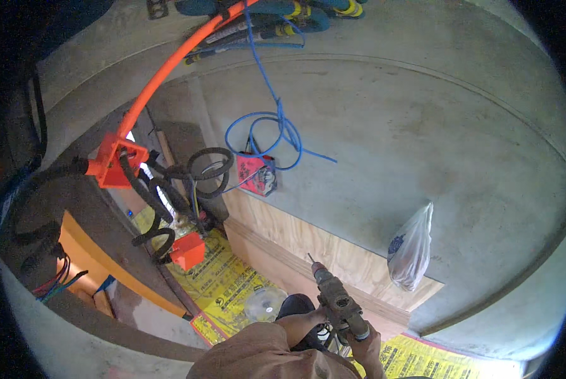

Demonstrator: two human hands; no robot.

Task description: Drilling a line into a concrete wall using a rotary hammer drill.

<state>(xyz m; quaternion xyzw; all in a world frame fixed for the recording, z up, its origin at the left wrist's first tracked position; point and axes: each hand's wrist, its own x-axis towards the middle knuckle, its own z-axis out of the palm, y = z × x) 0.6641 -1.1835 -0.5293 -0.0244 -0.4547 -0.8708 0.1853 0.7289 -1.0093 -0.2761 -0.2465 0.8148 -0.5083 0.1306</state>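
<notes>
A dusty, dark hammer drill (pixel 339 303) is in front of my body, its thin bit pointing up and to the left. At its rear, my right hand (pixel 365 346) is closed around the handle end. My left hand (pixel 319 317) grips the drill from its left side, with the fingers partly hidden under the body. Beyond the bit lies a stack of plywood sheets (pixel 295 221), leaning along the grey wall. The tip of the bit is apart from the wall.
A white plastic bag (pixel 411 249) sits on the plywood's right end. A red box (pixel 256 174) stands at its far left, beside a coiled blue cable (pixel 283 136). Orange conduit (pixel 169 69) and black corrugated hoses (pixel 163 189) hang at left. Yellow printed sheeting (pixel 223 278) covers the floor.
</notes>
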